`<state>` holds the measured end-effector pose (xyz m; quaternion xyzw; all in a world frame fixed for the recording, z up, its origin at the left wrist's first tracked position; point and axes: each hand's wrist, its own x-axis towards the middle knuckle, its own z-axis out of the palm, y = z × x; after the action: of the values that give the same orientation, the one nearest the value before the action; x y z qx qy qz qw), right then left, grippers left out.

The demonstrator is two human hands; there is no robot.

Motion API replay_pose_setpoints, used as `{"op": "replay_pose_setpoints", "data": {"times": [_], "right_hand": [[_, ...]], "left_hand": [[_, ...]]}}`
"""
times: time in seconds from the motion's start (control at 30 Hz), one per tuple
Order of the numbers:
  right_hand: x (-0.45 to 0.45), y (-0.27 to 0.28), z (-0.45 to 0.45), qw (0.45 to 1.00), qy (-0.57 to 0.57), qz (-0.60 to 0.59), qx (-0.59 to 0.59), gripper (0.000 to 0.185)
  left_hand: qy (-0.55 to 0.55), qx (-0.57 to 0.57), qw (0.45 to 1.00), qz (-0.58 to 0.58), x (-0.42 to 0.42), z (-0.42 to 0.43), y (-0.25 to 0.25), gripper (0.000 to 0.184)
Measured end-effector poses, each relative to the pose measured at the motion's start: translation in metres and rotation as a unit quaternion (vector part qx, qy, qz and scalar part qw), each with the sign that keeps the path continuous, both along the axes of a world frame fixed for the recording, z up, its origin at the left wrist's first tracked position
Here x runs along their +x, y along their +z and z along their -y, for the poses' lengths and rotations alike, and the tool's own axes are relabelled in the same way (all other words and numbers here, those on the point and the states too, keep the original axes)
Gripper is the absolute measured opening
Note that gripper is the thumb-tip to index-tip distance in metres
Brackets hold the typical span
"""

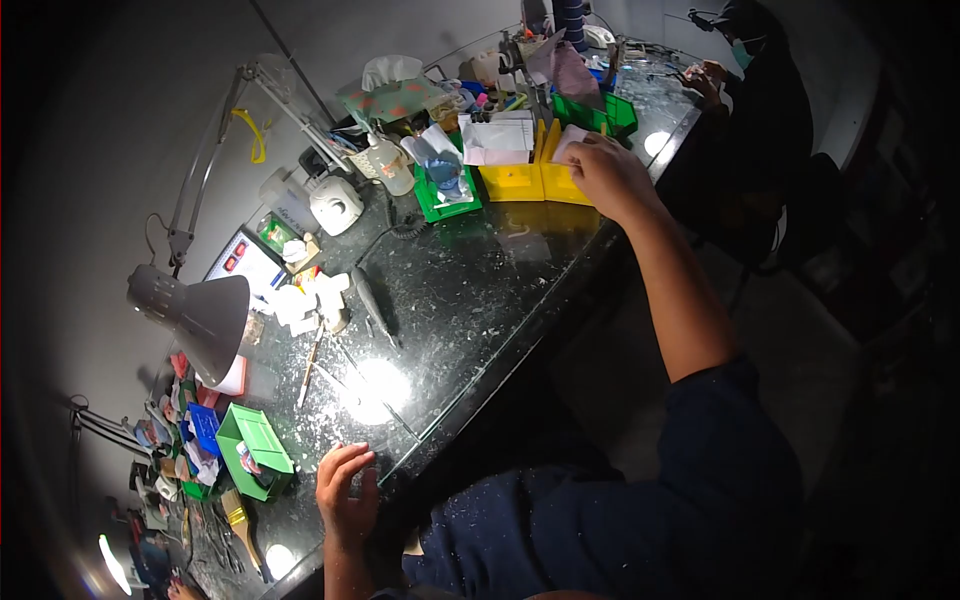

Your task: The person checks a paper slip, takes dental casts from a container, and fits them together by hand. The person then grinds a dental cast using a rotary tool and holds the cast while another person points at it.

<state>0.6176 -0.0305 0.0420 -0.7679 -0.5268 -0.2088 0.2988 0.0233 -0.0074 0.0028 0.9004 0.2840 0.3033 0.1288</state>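
Note:
My right hand [605,178] reaches over the right-hand yellow bin [551,186] at the far end of the bench. Its fingers are bent together at a piece of white paper [568,142] in that bin; whatever they grip is hidden. My left hand [347,490] rests at the bench's near edge, fingers loosely curled and thumb apart, with nothing seen in it. Closest to it are a light green bin [262,455] and a flat brush [240,528]. A grey handpiece [368,300] and a thin brush [310,368] lie mid-bench.
A desk lamp [190,310] leans over the left side. Another yellow bin [512,183] holding papers, a green bin [447,204], a squeeze bottle [390,165] and a white device [335,205] stand at the back. A co-worker [765,110] sits at the far right.

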Motion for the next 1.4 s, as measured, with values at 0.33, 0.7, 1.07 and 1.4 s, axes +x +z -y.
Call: {"op": "replay_pose_setpoints", "data": {"times": [0.33, 0.7, 1.07, 1.4], "right_hand": [[0.021, 0.030, -0.048, 0.994, 0.059, 0.061, -0.063, 0.036], [0.024, 0.055, -0.085, 0.951, 0.153, 0.157, -0.218, 0.032], [0.145, 0.031, -0.165, 0.938, 0.168, -0.281, 0.116, 0.030], [0.283, -0.005, -0.256, 0.922, 0.271, 0.255, 0.103, 0.055]], "left_hand": [[0.014, -0.013, 1.000, 0.019, 0.000, -0.003, -0.002, 0.033], [0.033, -0.040, 0.998, 0.032, -0.009, -0.005, 0.001, 0.033], [0.009, -0.049, 0.998, 0.043, -0.014, -0.013, 0.003, 0.035], [-0.020, -0.103, 0.989, 0.100, -0.028, -0.025, -0.005, 0.030]]}}
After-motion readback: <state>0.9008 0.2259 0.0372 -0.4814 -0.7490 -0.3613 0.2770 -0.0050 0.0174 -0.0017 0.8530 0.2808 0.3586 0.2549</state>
